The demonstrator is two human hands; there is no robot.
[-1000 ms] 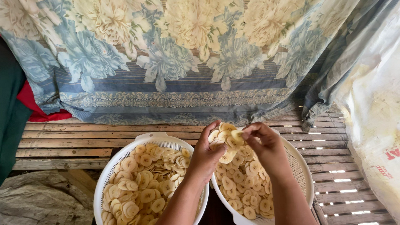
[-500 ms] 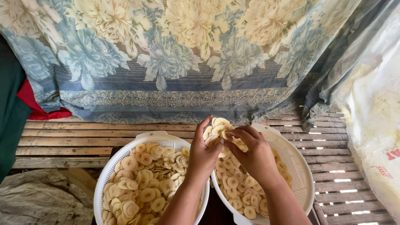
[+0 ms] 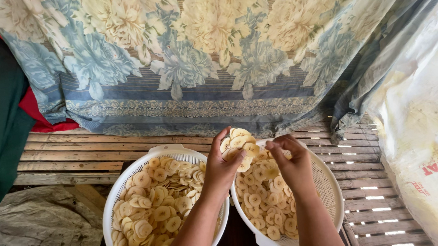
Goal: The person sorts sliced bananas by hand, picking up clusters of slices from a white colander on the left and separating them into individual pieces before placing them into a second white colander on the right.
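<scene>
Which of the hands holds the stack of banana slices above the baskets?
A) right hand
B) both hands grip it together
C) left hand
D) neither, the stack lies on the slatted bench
C: the left hand cups the stack of banana slices between thumb and fingers, while the right hand is beside it with fingers pinched, over the right white basket, apart from the stack.

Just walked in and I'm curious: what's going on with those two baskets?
A person is handling pale yellow banana slices over two white colander baskets on a slatted wooden bench. The left hand holds a small stack of slices above the gap between the baskets. The right hand pinches at a slice over the right basket. The left basket is heaped with slices.
</scene>
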